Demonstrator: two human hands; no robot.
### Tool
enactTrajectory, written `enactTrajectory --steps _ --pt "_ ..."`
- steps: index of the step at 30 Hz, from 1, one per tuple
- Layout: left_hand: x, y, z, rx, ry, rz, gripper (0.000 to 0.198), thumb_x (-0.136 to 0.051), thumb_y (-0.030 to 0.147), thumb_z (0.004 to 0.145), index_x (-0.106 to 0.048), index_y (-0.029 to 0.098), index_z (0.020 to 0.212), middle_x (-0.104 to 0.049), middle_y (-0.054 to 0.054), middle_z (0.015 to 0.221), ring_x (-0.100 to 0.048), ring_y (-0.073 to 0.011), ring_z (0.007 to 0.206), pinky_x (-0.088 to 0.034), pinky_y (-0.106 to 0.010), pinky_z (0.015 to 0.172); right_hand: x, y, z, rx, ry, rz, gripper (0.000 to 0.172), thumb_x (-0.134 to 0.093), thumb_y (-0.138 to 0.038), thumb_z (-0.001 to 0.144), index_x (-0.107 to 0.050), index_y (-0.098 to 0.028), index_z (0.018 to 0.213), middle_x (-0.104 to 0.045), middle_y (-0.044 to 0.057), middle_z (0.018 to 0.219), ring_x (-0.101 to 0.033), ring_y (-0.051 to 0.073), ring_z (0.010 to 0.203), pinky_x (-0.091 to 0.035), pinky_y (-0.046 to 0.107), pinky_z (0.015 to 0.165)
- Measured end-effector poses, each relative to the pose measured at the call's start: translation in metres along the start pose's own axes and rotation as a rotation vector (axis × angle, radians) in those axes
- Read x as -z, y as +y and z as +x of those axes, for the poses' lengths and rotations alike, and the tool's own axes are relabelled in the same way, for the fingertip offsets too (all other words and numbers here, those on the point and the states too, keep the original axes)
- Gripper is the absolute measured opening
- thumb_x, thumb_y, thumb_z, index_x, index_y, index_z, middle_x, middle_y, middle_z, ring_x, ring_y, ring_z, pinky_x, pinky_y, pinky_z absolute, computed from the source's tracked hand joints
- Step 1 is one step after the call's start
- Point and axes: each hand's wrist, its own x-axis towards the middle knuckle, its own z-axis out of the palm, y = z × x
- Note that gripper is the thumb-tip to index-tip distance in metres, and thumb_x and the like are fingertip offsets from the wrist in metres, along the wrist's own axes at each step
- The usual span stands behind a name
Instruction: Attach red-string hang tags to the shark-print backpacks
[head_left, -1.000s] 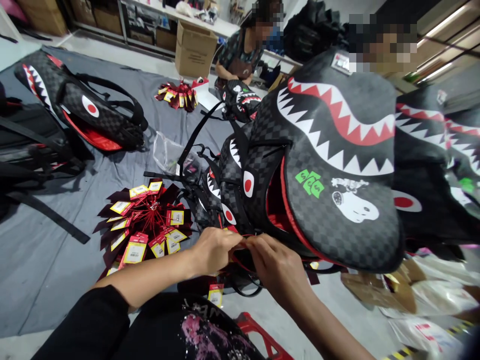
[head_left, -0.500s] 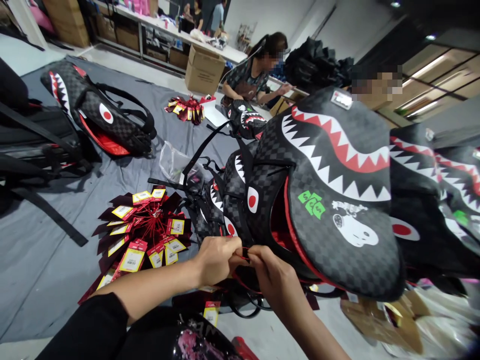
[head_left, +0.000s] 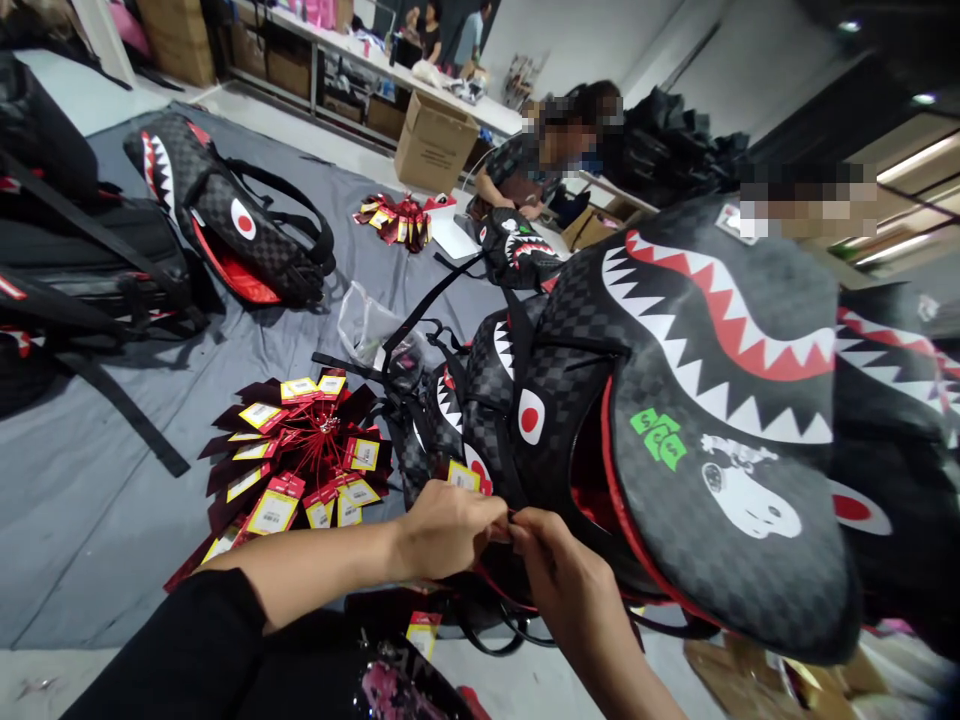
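Observation:
My left hand [head_left: 454, 530] and my right hand [head_left: 564, 572] meet fingertip to fingertip in front of a black checkered backpack [head_left: 720, 400] with printed shark teeth. Both are closed in a pinch on the thin red cord of a hang tag, largely hidden by the fingers. A yellow-edged hang tag [head_left: 463, 476] shows just above my left hand. The backpack's front flap hangs open, with red lining inside. Left of my hands, a fanned bundle of red hang tags [head_left: 274, 505] with barcode labels lies on the grey cloth.
More shark backpacks stand at the right, and another checkered shark bag [head_left: 240, 220] lies at the far left. A clear plastic bag [head_left: 364, 325] and a second tag bundle [head_left: 394, 220] rest on the grey cloth [head_left: 97, 540]. A person [head_left: 536, 150] sits beyond, beside a cardboard box [head_left: 435, 140].
The view has shifted, so most things sit further right. A yellow-edged tag now shows above my left hand. My hands stay pinched together; the person at the back has lowered a hand.

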Motion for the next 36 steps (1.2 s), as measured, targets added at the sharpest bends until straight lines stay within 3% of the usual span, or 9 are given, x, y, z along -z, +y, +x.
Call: enactTrajectory --steps 2,6,11,14,18,23,27,33,36 --pt "0.001 -0.001 0.000 0.000 0.030 -0.008 0.010 -0.050 0.019 0.089 -0.060 0.019 0.093 -0.071 -0.001 0.087 -0.065 -0.0154 0.075 -0.034 -0.025 0.057 0.000 0.001 0.000 -0.012 0.007 -0.001 0.011 -0.047 -0.023 0.096 -0.056 -0.022 0.092 -0.066 -0.003 0.072 -0.063 0.009 0.056 -0.048 0.016 0.054" --pt "0.004 -0.002 0.001 -0.067 -0.082 -0.062 0.017 -0.055 0.011 0.084 -0.061 0.020 0.097 -0.072 0.000 0.087 -0.065 -0.0139 0.077 -0.036 -0.023 0.059 0.000 0.003 -0.001 -0.052 -0.020 -0.011 0.011 -0.048 -0.026 0.096 -0.058 -0.023 0.094 -0.067 -0.003 0.073 -0.064 0.010 0.056 -0.049 0.018 0.055" --pt "0.005 -0.005 0.001 -0.029 0.004 -0.058 0.008 -0.056 0.019 0.088 -0.060 0.018 0.095 -0.071 -0.001 0.091 -0.065 -0.0151 0.078 -0.036 -0.024 0.058 -0.001 0.005 -0.001 -0.092 -0.031 -0.032 0.013 -0.047 -0.029 0.096 -0.059 -0.024 0.093 -0.069 -0.001 0.075 -0.067 0.012 0.059 -0.051 0.020 0.057" --pt "0.005 -0.006 0.001 -0.089 -0.044 -0.127 0.012 -0.059 0.022 0.087 -0.061 0.021 0.099 -0.072 0.001 0.089 -0.065 -0.0139 0.078 -0.037 -0.023 0.059 -0.001 0.006 -0.002 -0.130 -0.049 -0.047 0.015 -0.048 -0.032 0.096 -0.059 -0.023 0.094 -0.069 0.000 0.074 -0.067 0.014 0.060 -0.052 0.021 0.057" --pt "0.003 -0.006 0.002 -0.022 0.033 0.000 0.006 -0.053 0.021 0.089 -0.058 0.019 0.093 -0.071 -0.002 0.090 -0.065 -0.0166 0.078 -0.036 -0.026 0.058 -0.001 0.006 -0.003 -0.159 -0.046 -0.069 0.015 -0.048 -0.033 0.096 -0.059 -0.023 0.094 -0.069 -0.001 0.072 -0.067 0.014 0.059 -0.052 0.021 0.057" --pt "0.003 -0.010 0.005 -0.088 -0.060 -0.132 0.015 -0.054 0.021 0.090 -0.058 0.022 0.104 -0.072 0.000 0.093 -0.067 -0.0147 0.083 -0.040 -0.022 0.062 -0.001 0.005 -0.001 -0.156 -0.013 -0.108 0.013 -0.050 -0.032 0.095 -0.059 -0.022 0.095 -0.070 -0.001 0.073 -0.068 0.013 0.058 -0.053 0.020 0.057" --pt "0.005 -0.011 0.007 -0.036 0.026 -0.075 0.009 -0.052 0.025 0.091 -0.057 0.020 0.096 -0.072 -0.001 0.092 -0.067 -0.0162 0.080 -0.037 -0.024 0.057 -0.003 0.006 0.001 -0.174 0.005 -0.121 0.015 -0.051 -0.034 0.095 -0.059 -0.022 0.096 -0.070 0.000 0.072 -0.069 0.014 0.058 -0.053 0.020 0.055" --pt "0.010 -0.015 0.008 -0.082 -0.029 -0.111 0.010 -0.054 0.016 0.088 -0.059 0.021 0.096 -0.072 0.001 0.091 -0.068 -0.0145 0.083 -0.040 -0.024 0.062 -0.005 0.003 0.005 -0.235 0.049 -0.111 0.022 -0.052 -0.042 0.093 -0.061 -0.022 0.093 -0.070 0.000 0.068 -0.068 0.014 0.054 -0.051 0.020 0.048" --pt "0.006 -0.020 0.009 -0.084 0.031 -0.093 0.008 -0.053 0.026 0.092 -0.057 0.020 0.095 -0.072 0.000 0.091 -0.068 -0.0150 0.082 -0.040 -0.025 0.061 -0.004 0.001 0.008 -0.276 0.030 -0.101 0.024 -0.052 -0.044 0.092 -0.061 -0.022 0.093 -0.071 0.001 0.068 -0.068 0.015 0.054 -0.051 0.020 0.047"
